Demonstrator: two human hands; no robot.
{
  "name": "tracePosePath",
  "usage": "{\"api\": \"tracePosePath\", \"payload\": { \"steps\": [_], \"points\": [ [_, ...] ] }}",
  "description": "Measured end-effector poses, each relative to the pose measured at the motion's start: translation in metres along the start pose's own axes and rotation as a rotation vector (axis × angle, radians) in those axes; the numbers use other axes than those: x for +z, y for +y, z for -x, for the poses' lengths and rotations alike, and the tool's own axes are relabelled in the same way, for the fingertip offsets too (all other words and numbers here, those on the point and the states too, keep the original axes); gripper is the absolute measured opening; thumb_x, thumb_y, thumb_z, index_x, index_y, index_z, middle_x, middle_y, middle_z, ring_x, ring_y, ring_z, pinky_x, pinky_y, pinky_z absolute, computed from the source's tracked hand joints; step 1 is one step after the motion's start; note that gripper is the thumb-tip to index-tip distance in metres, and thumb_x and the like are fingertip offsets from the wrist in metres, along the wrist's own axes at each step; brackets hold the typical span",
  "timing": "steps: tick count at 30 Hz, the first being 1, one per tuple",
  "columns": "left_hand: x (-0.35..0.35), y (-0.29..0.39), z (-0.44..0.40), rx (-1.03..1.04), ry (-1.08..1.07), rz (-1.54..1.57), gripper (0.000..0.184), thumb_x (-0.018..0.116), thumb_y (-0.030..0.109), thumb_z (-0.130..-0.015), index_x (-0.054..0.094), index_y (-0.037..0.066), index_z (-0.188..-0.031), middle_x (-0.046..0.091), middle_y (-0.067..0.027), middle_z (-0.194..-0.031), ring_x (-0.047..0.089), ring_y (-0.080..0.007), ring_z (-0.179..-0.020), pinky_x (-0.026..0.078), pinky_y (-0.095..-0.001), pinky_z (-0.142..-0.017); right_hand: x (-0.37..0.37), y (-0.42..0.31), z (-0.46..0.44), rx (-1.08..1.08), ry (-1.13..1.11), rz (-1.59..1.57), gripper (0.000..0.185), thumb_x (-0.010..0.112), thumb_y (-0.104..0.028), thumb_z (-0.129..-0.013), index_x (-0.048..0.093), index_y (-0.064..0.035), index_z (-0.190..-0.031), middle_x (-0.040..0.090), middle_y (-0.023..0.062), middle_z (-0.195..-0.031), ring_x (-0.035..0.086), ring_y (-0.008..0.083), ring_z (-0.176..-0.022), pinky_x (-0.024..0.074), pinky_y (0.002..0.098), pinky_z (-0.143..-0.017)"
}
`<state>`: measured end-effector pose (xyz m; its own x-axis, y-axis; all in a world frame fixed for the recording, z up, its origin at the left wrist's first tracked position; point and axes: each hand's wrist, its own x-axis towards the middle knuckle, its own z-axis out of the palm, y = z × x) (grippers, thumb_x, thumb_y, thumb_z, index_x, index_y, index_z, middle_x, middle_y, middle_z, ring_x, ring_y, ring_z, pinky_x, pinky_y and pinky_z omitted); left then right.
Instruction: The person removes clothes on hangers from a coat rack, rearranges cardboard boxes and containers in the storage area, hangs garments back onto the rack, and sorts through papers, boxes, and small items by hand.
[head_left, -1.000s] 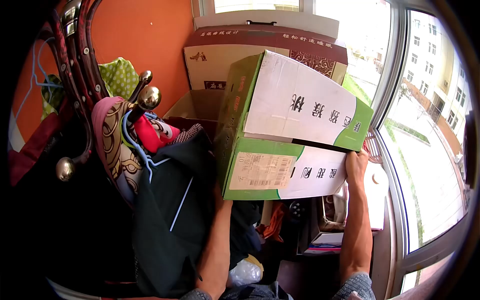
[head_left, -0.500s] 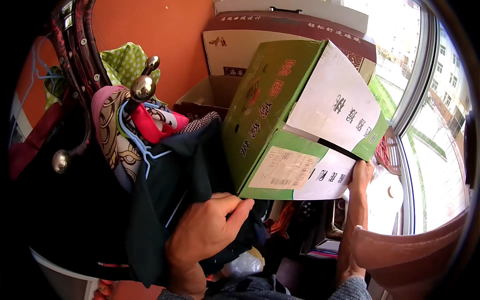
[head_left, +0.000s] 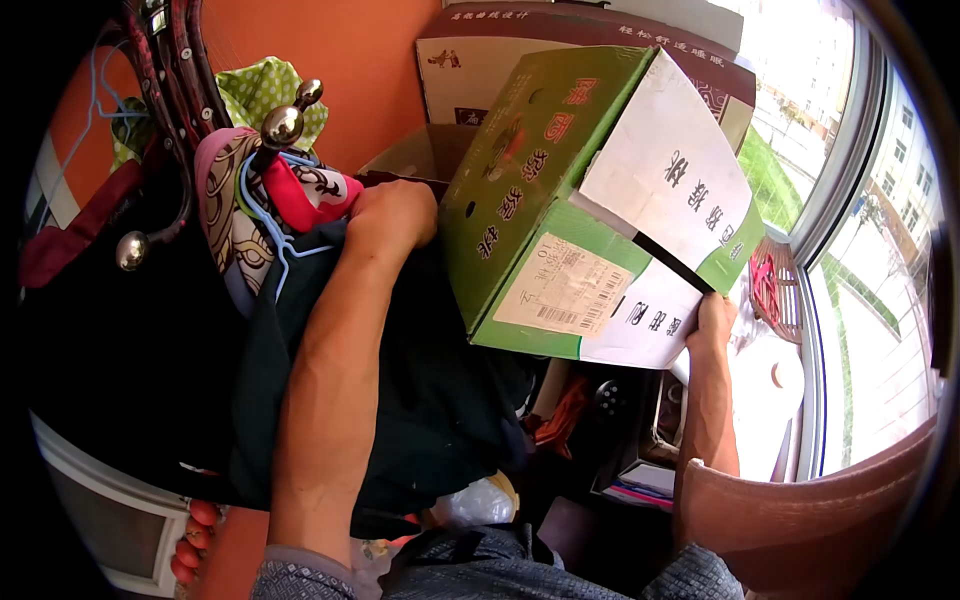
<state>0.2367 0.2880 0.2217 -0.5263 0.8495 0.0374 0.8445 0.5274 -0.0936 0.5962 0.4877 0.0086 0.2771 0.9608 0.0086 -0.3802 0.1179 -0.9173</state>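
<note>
The left hand [head_left: 396, 215] has left the green box [head_left: 545, 185] and is by the dark clothes [head_left: 425, 430]; I can't see its grip. Just the right hand [head_left: 713, 318], fingers curled, holds the box, tilted beside them.

In the upper middle, the left hand [head_left: 400, 213] hides its own fingertips; right of centre, the green-and-white box [head_left: 605, 235] covers part of the right hand [head_left: 714, 317]. Upper left, the frame crops the coat rack [head_left: 183, 85].

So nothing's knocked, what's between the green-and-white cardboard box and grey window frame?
Head view: a red-and-brown slatted thing, and something white below.
</note>
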Motion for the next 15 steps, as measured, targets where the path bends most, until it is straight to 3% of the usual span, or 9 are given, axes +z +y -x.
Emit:
{"api": "tracePosePath", "payload": {
  "steps": [3, 6, 9, 11, 13, 15],
  "points": [
    [0.016, 0.003, 0.016, 0.101, 0.042, -0.128, 0.029, 0.058, 0.01, -0.09, 0.074, -0.001, -0.112, 0.073, -0.0219, -0.118, 0.072, -0.0353, -0.109, 0.057, -0.0432, -0.091, -0.003, 0.003, -0.008, 0.007, -0.003, 0.013, 0.021, 0.058, -0.014, -0.099, 0.066, 0.0047, -0.104, 0.073, 0.0137, -0.096, 0.069, 0.0208, -0.078, 0.0542, 0.0356, -0.069],
    [0.033, 0.0, 0.026, 0.213, 0.243, -0.228, 0.018, 0.058, 0.011, -0.092, 0.066, 0.003, -0.105, 0.075, -0.0191, -0.098, 0.074, -0.033, -0.097, 0.057, -0.0442, -0.082, -0.001, -0.007, -0.007, 0.064, 0.011, 0.026, 0.021, 0.056, -0.012, -0.098, 0.065, 0.0053, -0.107, 0.072, 0.0147, -0.097, 0.069, 0.0225, -0.08, 0.0548, 0.0362, -0.07],
    [0.028, 0.013, 0.032, 0.193, 0.179, -0.226, 0.018, 0.058, 0.01, -0.092, 0.067, 0.003, -0.106, 0.076, -0.0176, -0.1, 0.074, -0.0324, -0.098, 0.057, -0.0434, -0.083, -0.006, -0.015, -0.016, 0.14, -0.011, 0.041, 0.023, 0.054, -0.01, -0.096, 0.064, 0.0062, -0.108, 0.071, 0.0166, -0.098, 0.07, 0.0257, -0.081, 0.0558, 0.0403, -0.07],
    [0.029, 0.018, 0.034, 0.209, 0.187, -0.223, 0.017, 0.059, 0.01, -0.091, 0.067, 0.003, -0.104, 0.076, -0.0165, -0.099, 0.074, -0.0321, -0.097, 0.057, -0.0432, -0.083, -0.009, -0.017, -0.03, 0.202, 0.007, 0.083, 0.022, 0.06, -0.015, -0.098, 0.067, 0.006, -0.104, 0.072, 0.0144, -0.092, 0.067, 0.0223, -0.074, 0.0538, 0.0364, -0.067],
    [0.031, 0.014, 0.037, 0.226, 0.197, -0.222, 0.015, 0.06, 0.01, -0.091, 0.066, 0.004, -0.103, 0.076, -0.0155, -0.099, 0.074, -0.0318, -0.096, 0.057, -0.043, -0.083, -0.011, -0.018, -0.039, 0.212, -0.008, 0.131, 0.023, 0.059, -0.013, -0.097, 0.066, 0.0067, -0.106, 0.071, 0.0146, -0.091, 0.067, 0.0232, -0.072, 0.0536, 0.0394, -0.064],
    [0.036, 0.015, 0.045, 0.329, 0.309, -0.216, 0.012, 0.057, 0.009, -0.09, 0.062, 0.002, -0.099, 0.073, -0.0196, -0.09, 0.071, -0.0383, -0.086, 0.055, -0.0499, -0.077, -0.014, -0.024, -0.047, 0.213, -0.021, 0.153, 0.024, 0.058, -0.013, -0.096, 0.065, 0.007, -0.107, 0.071, 0.0159, -0.092, 0.068, 0.0236, -0.072, 0.0537, 0.0407, -0.063]
  ]
}}
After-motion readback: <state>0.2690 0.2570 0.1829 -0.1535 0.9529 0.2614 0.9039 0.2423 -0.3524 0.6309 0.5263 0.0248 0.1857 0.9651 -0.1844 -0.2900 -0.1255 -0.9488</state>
